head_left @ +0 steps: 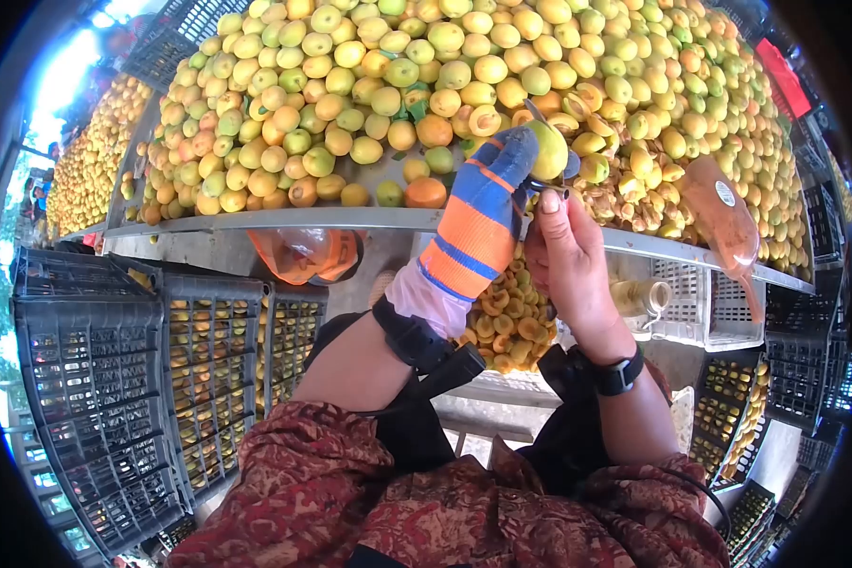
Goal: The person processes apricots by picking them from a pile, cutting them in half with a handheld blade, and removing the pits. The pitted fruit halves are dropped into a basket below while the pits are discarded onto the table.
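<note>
My left hand, in a blue and orange striped knit glove, is closed around a yellow-green apricot. My bare right hand is closed close beside it, thumb up, on a small knife. The thin grey blade shows above the fruit; most of the handle is hidden by the fingers. Below and between both hands lie many halved apricots, their container mostly hidden. A heap of whole apricots covers the table beyond my hands, with torn, browned pieces just right of them.
The metal table edge runs across in front of me. Black crates of fruit stand at left, more crates at right. An orange bag hangs under the table edge. A brownish plastic pouch overhangs the right edge near a white basket.
</note>
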Motion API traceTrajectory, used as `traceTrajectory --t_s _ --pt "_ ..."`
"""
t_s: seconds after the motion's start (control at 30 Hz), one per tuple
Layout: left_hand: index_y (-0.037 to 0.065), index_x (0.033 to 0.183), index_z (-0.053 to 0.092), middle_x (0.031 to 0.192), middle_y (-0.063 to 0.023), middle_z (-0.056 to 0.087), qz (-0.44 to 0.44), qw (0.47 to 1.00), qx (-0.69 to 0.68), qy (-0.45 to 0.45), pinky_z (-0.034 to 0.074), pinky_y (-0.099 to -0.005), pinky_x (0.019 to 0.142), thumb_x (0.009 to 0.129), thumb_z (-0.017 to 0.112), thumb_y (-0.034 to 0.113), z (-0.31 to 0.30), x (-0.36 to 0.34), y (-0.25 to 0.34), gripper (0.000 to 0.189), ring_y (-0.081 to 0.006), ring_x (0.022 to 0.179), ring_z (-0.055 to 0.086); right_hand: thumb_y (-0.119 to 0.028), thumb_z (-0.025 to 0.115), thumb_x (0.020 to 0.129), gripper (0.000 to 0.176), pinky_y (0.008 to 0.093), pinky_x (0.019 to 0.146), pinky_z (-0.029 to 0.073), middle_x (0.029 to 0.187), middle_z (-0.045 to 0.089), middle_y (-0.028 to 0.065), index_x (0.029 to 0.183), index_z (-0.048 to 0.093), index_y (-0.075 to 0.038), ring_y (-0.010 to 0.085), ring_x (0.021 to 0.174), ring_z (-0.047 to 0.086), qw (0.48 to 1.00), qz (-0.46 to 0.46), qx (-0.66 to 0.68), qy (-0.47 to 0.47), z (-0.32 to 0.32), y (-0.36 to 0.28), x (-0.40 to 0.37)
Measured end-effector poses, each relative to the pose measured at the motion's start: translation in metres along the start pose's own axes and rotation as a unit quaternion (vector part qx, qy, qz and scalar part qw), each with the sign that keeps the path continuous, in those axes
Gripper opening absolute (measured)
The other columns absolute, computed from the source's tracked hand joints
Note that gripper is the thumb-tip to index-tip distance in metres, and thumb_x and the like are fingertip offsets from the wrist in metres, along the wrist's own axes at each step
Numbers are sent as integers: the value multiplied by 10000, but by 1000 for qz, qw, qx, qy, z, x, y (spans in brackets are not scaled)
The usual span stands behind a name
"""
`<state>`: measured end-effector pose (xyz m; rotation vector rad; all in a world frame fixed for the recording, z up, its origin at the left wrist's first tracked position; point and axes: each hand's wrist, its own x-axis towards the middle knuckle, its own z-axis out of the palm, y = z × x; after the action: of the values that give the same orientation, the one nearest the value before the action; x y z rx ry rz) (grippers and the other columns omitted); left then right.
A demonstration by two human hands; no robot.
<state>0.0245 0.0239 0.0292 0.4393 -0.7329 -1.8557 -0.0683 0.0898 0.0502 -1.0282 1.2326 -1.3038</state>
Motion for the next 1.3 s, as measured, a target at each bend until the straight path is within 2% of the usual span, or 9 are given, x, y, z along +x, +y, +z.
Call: traceTrajectory --t_s 0.1,0.17,0.53,0.77,0.83,1.07,1.2,1.27,1.3 --pt "18 1142 511 1078 -125 580 39 994 -70 70 466 -359 829 896 529 374 -15 12 6 433 -228 986 564 -358 466 939 411 195 338 189 459 254 -77 619 425 -104 24 373 258 981 -145 -87 99 -2 2 -5" --pt "35 1157 501 1142 -98 555 37 996 -57 60 434 -383 880 898 505 418 -25 12 14 463 -224 1027 546 -369 460 939 410 186 337 192 472 247 -74 626 444 -105 25 375 246 994 -39 45 93 -17 -11 0" --pt "23 1196 514 1148 -58 567 89 982 161 -32 397 -269 927 910 521 203 11 -4 3 338 -127 1055 522 -400 460 932 324 165 380 253 581 429 -51 984 512 -85 16 427 327 975 -182 -67 112 -9 10 27" --pt "54 1032 560 953 -37 590 59 929 364 -18 464 -264 675 934 455 292 4 -1 3 278 -106 836 552 -429 527 895 414 214 593 383 712 510 -16 825 489 -22 74 641 434 990 -92 -94 48 -31 6 25" --pt "107 1002 578 865 -24 600 -129 991 21 -7 465 -277 588 924 442 372 1 3 -1 308 -114 679 540 -475 512 885 461 242 585 396 698 519 14 821 483 -20 107 619 442 985 -124 -108 53 -32 1 23" --pt "155 862 581 681 -4 560 -290 944 -159 5 366 -268 441 894 418 494 8 1 7 377 -108 475 438 -331 764 702 483 296 686 491 802 618 111 1025 543 -48 166 749 597 928 -262 -253 76 -29 -2 23" --pt "103 1007 563 843 -22 593 -198 980 -9 13 462 -255 586 940 417 372 -1 3 -3 313 -125 628 524 -346 771 688 499 301 660 499 777 622 105 1009 540 -43 188 712 613 912 -241 -326 56 -33 -4 22" --pt "69 1011 546 864 -33 584 106 955 267 75 456 -242 599 951 430 304 2 1 -13 269 -119 710 540 -363 765 691 496 304 648 499 767 619 103 990 537 -40 194 691 613 904 -241 -349 47 -32 -4 22" --pt "69 1011 546 864 -33 584 106 954 268 76 456 -242 599 951 430 304 5 -2 -11 269 -119 710 540 -378 757 696 494 309 640 498 760 615 102 978 532 -40 199 678 610 906 -222 -358 35 -30 -7 21"
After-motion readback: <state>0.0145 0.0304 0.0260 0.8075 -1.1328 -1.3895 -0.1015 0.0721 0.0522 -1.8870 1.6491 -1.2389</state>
